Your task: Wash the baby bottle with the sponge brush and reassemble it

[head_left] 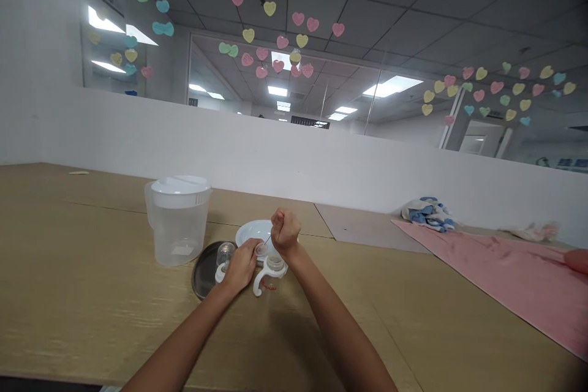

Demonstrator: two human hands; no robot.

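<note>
My left hand (242,266) is closed around a small clear round piece (261,249), perhaps a bottle nipple. Above it, my right hand (285,231) makes a fist on a thin rod (268,239) that slants down to this piece; the rod's kind cannot be made out. Just below my hands stands a clear baby bottle (274,263) with an open top and a white handle (258,282). Left of my left hand, a clear dome cap (225,253) and a white ring (220,273) sit on a dark round tray (202,282). A white bowl (248,230) lies behind my hands, partly covered.
A translucent lidded pitcher (179,226) stands left of the tray. To the right, a pink cloth (500,263) covers part of the table (114,300), with a crumpled blue and white cloth (427,214) at its back corner. A white wall (298,159) bounds the table behind.
</note>
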